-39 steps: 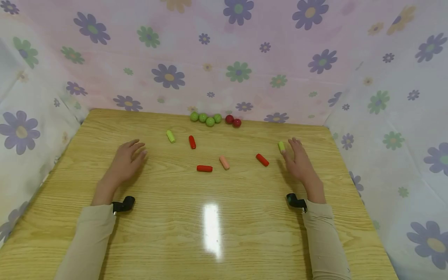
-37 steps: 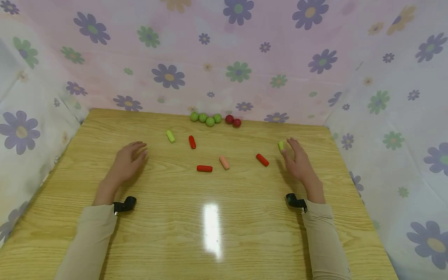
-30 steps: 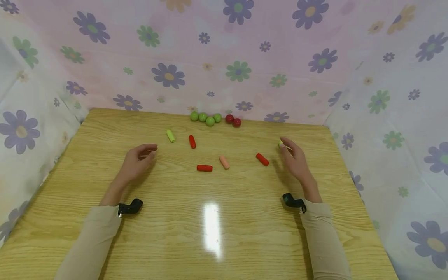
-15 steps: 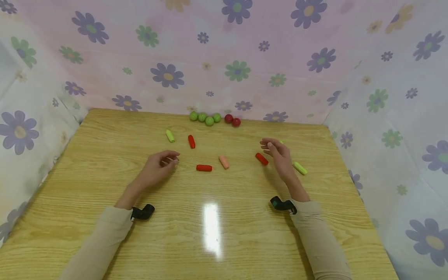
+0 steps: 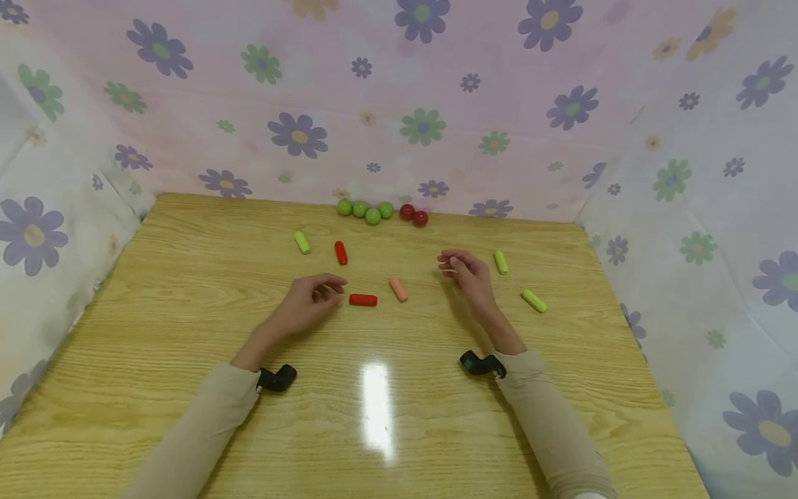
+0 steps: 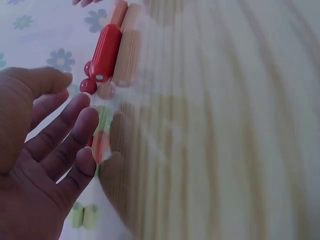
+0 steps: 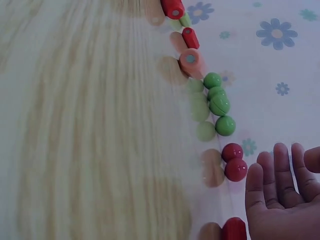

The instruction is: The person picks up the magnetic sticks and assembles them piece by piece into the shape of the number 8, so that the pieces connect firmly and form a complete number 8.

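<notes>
In the head view my left hand (image 5: 305,303) hovers over the table with loosely bent fingers. Its fingertips are just left of a red ribbed cylinder (image 5: 364,300); the left wrist view also shows that red cylinder (image 6: 106,52) beyond the fingers. A peach cylinder (image 5: 398,289) lies to its right. My right hand (image 5: 472,281), fingers relaxed and nothing held, is right of the peach one. Another red cylinder (image 7: 234,230) shows at the bottom of the right wrist view, hidden behind the right hand in the head view.
Further back lie a lime cylinder (image 5: 302,242) and a red one (image 5: 341,253). Two more lime cylinders, one nearer the back (image 5: 501,262) and one nearer the front (image 5: 534,300), lie right of the right hand. Green balls (image 5: 373,216) and dark red balls (image 5: 420,219) line the back edge.
Both hands have moved inward, the left rightward toward the red cylinder and the right leftward. Two lime cylinders at right came into full view, while the right red cylinder became hidden.
</notes>
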Available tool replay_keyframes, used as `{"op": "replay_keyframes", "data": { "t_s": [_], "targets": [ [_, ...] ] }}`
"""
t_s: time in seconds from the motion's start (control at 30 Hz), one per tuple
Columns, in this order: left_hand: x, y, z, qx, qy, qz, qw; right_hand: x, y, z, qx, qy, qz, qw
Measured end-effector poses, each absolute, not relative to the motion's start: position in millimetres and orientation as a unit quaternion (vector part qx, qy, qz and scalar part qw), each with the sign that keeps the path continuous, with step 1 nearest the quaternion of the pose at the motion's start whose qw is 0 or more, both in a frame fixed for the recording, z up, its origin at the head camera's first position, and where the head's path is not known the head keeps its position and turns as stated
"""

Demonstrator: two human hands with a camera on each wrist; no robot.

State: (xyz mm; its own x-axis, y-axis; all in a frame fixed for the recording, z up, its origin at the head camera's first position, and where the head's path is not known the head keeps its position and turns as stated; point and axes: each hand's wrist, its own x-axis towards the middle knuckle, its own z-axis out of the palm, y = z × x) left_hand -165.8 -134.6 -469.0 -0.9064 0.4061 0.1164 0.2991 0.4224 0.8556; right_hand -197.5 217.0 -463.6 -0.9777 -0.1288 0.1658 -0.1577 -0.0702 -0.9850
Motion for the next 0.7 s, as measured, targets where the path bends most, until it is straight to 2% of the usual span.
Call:
{"op": "replay_keyframes", "data": {
  "t_s": [0.2, 0.47, 0.7],
  "targets": [
    [-168.3, -122.9, -469.4, 0.206, 0.83, 0.512, 0.076, -203.2, 204.4, -469.2, 0.113, -0.664, 0.739, 0.016],
    [-170.7, -115.9, -472.3, 0.205, 0.831, 0.503, 0.122, -213.4, 193.7, -473.1, 0.072, -0.67, 0.739, 0.002],
    [-172.3, -112.5, -473.6, 0.217, 0.843, 0.481, 0.104, -222.4, 185.7, -473.6, 0.03, -0.67, 0.742, 0.002]
  ]
}}
